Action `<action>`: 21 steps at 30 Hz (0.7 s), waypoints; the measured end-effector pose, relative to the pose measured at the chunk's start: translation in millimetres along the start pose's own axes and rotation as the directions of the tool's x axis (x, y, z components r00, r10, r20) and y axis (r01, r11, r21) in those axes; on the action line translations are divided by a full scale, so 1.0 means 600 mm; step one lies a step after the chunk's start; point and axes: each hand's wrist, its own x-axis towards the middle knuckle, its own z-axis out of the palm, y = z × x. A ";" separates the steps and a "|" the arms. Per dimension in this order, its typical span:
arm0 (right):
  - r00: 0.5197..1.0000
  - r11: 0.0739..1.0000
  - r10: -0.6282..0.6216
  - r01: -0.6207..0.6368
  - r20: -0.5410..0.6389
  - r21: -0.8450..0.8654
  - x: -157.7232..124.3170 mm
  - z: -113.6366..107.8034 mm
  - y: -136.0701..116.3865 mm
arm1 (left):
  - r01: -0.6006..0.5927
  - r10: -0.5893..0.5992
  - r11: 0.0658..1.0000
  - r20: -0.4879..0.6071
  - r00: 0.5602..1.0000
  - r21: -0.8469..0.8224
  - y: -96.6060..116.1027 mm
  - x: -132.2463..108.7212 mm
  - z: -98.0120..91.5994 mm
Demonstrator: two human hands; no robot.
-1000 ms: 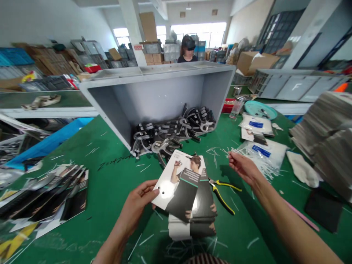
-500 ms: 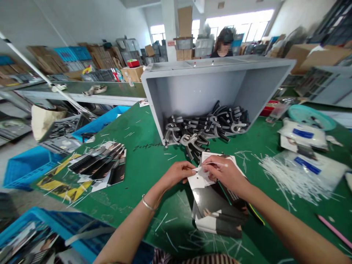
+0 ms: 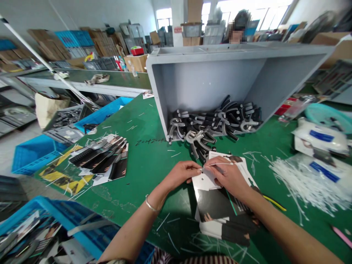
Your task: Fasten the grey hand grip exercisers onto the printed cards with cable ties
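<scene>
1. Far left, at the bottom: a blue crate (image 3: pixel 59 215) heaped with carded goods, cut off by the picture's edges.
2. On the green table (image 3: pixel 137 187): a fan of carded hand grips (image 3: pixel 118 169), partly covering yellow-and-black tape (image 3: pixel 51 176).
3. Near the centre: the left hand (image 3: pixel 180 175), pinching the edge of a printed card (image 3: pixel 210 184) between thumb and fingers; undersides of the fingertips out of sight.
4. Just right of that, over the card's white end: the right hand (image 3: pixel 225 178), thumb and fingertips pressed together on a thin white strip (image 3: pixel 224 163). Cannot tell whether threaded through the card; tip lost among the fingers.
5. Beneath the card and right forearm: a card stack (image 3: pixel 235 234), largely covered.
6. Behind the hands: a grey bin (image 3: pixel 233 55) on its side, mouth facing the viewer, with tangled black-and-grey grips (image 3: pixel 220 124) hard to count. Beyond the rim, a person (image 3: pixel 243 17), mostly hidden.
7. Right of the forearm: one yellow handle (image 3: pixel 275 202), remainder concealed.
8. Far right: loose white strips (image 3: pixel 299 189) beside a clear bag (image 3: pixel 324 171), and a pink stick (image 3: pixel 342 236) cropped by the edge.
</scene>
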 end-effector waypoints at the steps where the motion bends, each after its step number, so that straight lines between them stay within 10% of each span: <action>1: 1.000 1.000 -0.016 0.016 0.027 -0.013 0.000 0.002 0.001 | 0.002 -0.002 1.000 -0.002 1.000 -0.006 0.000 0.000 0.000; 15: 0.993 0.993 -0.103 0.105 0.057 -0.045 -0.014 0.003 -0.003 | -0.012 0.012 1.000 -0.047 0.999 0.006 0.006 -0.003 0.005; 21: 0.996 0.996 -0.064 0.068 0.061 -0.065 -0.008 0.014 -0.002 | -0.151 0.106 0.982 -0.320 0.941 -0.117 -0.042 -0.021 0.025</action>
